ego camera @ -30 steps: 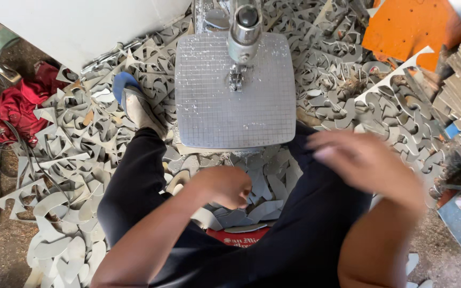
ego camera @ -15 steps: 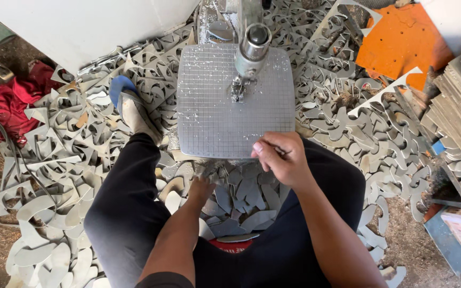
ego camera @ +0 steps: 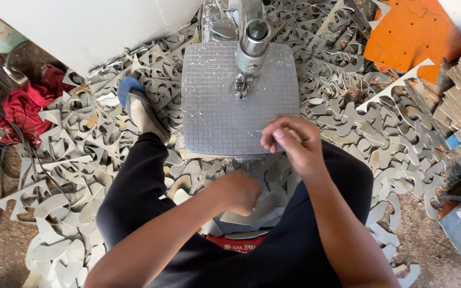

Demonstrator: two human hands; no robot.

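The fingers of the left hand are curled together on a pale cut-out board piece held low between the knees, while the right hand hovers at the near edge of the saw table with its fingers bunched together; whether they pinch anything I cannot tell. The gridded grey table sits just beyond both hands, the saw head upright over its far half. All around lies a heap of pale offcuts on the floor, a foot in a blue sandal left of the table, red cloth farther left, and an orange board at upper right.
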